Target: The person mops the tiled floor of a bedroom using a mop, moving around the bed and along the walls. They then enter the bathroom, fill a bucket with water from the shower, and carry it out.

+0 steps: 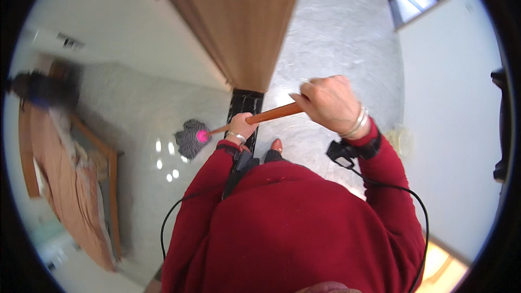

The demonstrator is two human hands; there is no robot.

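Note:
A mop's wooden handle (276,114) slants across the view from upper right to lower left. My right hand (329,103) is closed around its upper end. Farther down the shaft, my left hand (241,127) grips it, with silver bangles at both wrists. The mop head (190,140), grey strands around a bright pink socket, rests on the pale floor (150,179) to the left. A dark marbled threshold strip (251,103) runs beneath my left hand.
An open wooden door (240,16) stands ahead. At the left is a wooden bed (114,195) with a peach cover (71,187); something dark and blurred (49,89) is at its far end. A white wall (447,110) rises on the right. A black cable (423,207) loops beside my right arm.

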